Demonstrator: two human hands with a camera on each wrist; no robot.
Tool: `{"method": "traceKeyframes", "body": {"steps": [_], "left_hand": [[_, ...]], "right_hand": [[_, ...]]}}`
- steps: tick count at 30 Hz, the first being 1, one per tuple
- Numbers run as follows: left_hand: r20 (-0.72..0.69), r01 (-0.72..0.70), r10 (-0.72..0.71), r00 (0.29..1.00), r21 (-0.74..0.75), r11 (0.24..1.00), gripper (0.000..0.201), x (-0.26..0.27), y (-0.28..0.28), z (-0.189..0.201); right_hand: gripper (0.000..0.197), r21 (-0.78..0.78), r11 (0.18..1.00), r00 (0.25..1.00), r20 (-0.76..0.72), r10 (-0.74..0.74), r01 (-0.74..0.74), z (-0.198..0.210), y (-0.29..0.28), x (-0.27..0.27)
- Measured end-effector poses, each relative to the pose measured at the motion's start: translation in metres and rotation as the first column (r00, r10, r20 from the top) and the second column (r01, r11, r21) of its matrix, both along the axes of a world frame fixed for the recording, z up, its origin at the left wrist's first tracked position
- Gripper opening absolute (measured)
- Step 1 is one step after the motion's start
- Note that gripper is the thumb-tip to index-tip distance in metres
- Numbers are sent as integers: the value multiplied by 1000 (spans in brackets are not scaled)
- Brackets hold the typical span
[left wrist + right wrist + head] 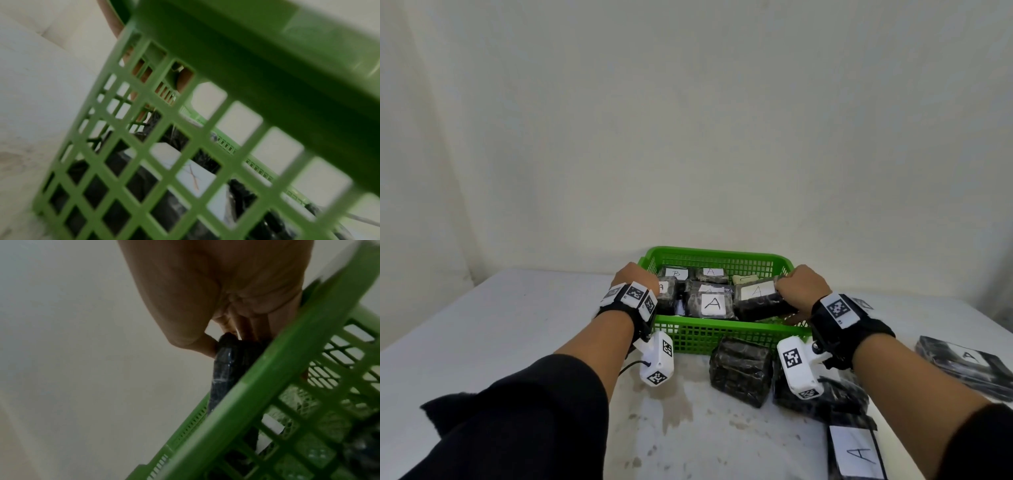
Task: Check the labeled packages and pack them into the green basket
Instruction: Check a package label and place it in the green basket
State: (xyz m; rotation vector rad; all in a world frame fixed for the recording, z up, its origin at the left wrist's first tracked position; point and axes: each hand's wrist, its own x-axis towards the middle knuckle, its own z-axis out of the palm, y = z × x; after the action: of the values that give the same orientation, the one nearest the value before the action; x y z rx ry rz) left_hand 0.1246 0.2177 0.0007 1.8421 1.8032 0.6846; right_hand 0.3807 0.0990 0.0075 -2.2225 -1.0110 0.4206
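On the white table (517, 325), the left hand (635, 277) is seen at the left rim of the green basket (722, 337); its fingers are hidden behind the back of the hand and the basket wall, so whether its grip is spread or closed on anything cannot be told. Inside the basket, dark wrapped packages with white labels are packed side by side: one marked B (676, 273) at the far left, one marked A (711, 272) beside it, and a larger A package (711, 303) in the near middle. At the right end of the basket, a tilted A package (758, 298) is pinched by the right hand (803, 286), fingers and thumb curled on its end, as the right wrist view confirms. Just near of the basket, an unlabelled dark package (739, 371) lies on the table, with another dark bundle (835, 397) beside it to the right. Further right, an A package (965, 365) lies flat, and at the near right edge another A package (854, 452) is partly cut off.
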Motion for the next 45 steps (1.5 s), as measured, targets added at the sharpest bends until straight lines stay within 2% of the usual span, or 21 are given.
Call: {"method": "traceKeyframes", "body": {"steps": [3, 6, 9, 12, 15, 20, 32, 37, 40, 44, 45], "left_hand": [[-2, -5, 5, 1000, 4, 1000, 28, 0, 2, -3], [-7, 1, -1, 1000, 10, 1000, 26, 1, 5, -4], [-21, 10, -9, 1000, 15, 1000, 19, 1, 6, -6], [-32, 14, -14, 999, 19, 1000, 9, 0, 7, -7], [-42, 18, -17, 999, 23, 1000, 10, 0, 8, -9], [-55, 11, -10, 998, 26, 1000, 15, 1, 10, -9], [-66, 8, -6, 998, 33, 999, 9, 1, 10, -9], [-65, 3, 0, 998, 49, 999, 7, 1, 10, -10], [-62, 0, 4, 998, 52, 999, 8, 1, 10, -10], [-59, 2, 1, 998, 47, 999, 7, 1, 9, -10], [-57, 2, 0, 998, 45, 999, 7, 1, 9, -10]], "right_hand": [[44, -63, 997, 993, 105, -44, 51, 1, 4, -5], [42, -20, 994, 980, 171, -100, 105, 6, 5, -6], [43, -98, 993, 978, 201, -51, 72, 6, 7, -5], [18, -175, 984, 957, 287, 27, 25, 7, 10, -5], [33, -163, 985, 950, 311, -8, 62, 8, 11, -1], [34, -205, 976, 939, 344, 8, 66, 10, 12, -2], [35, -306, 952, 912, 396, 105, 24, 7, 17, 0], [28, -372, 928, 917, 361, 171, -26, 10, 17, -1], [31, -348, 937, 912, 377, 159, -20, 8, 16, -2], [25, -347, 937, 943, 294, 158, -48, 7, 15, 3], [29, -340, 938, 953, 255, 164, -70, 6, 15, 5]]}}
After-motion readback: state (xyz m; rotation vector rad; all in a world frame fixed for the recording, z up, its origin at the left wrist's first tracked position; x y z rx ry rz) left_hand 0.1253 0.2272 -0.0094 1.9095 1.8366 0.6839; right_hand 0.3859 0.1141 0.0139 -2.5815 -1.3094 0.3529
